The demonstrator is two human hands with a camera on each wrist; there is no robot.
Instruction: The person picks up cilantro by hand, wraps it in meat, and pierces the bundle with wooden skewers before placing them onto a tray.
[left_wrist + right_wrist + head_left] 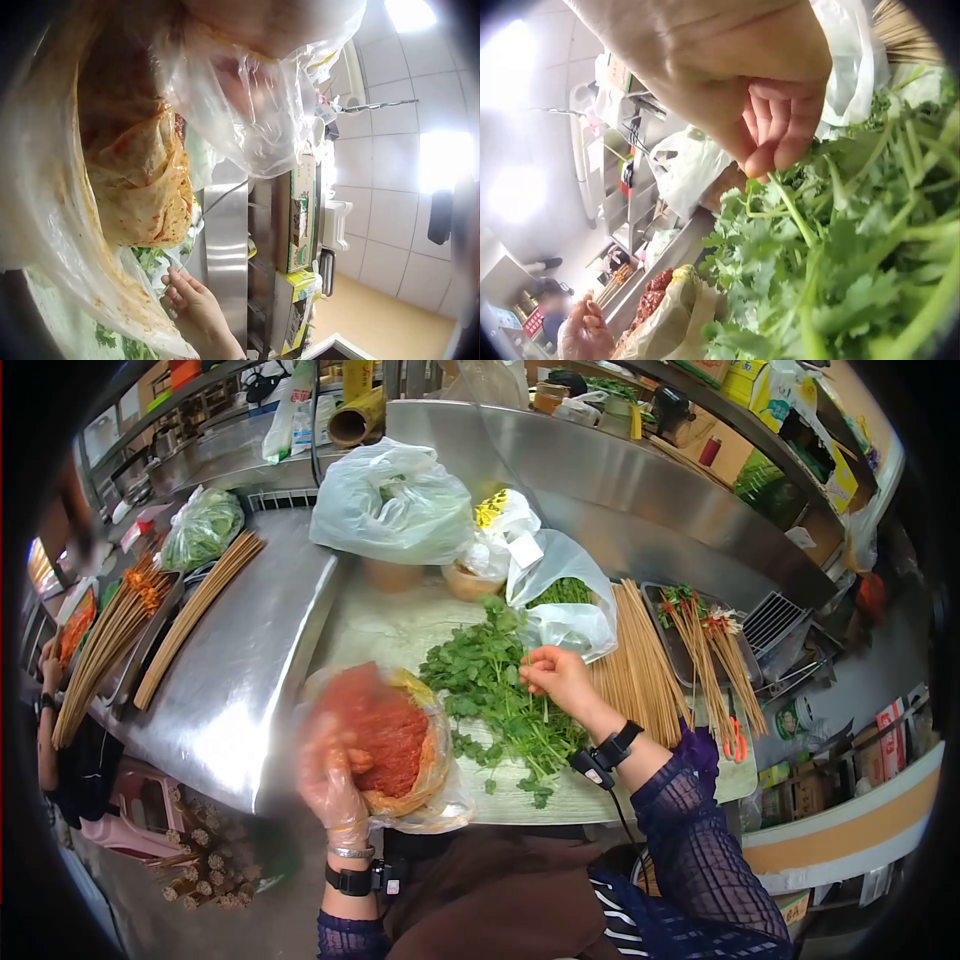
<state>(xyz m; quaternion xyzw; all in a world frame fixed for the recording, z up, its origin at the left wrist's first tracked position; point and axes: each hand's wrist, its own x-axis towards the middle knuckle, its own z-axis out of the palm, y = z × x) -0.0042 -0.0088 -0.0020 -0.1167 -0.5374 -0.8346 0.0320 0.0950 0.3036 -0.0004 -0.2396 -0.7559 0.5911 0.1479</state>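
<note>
Red minced meat [395,745] lies in an opened plastic bag [440,810] on the pale green board. At its left edge is my left hand [335,780], gloved in thin clear plastic and blurred; the right wrist view shows that hand [585,330] with fingers together, raised and slightly bent, nothing visible between them. Leafy green herbs [490,670] are heaped right of the meat. My bare right hand [562,682] is over them, thumb and fingertips pinching a thin green stem [793,210]. The left wrist view shows the bag's stained plastic [146,180] close up.
Behind the herbs stand a large white bag [390,505] and a smaller bag of greens [565,595]. Bamboo skewers [635,660] lie to the right, beside a tray of filled skewers [705,650] and orange-handled scissors [735,740]. More skewers [200,615] lie on the steel counter [245,650].
</note>
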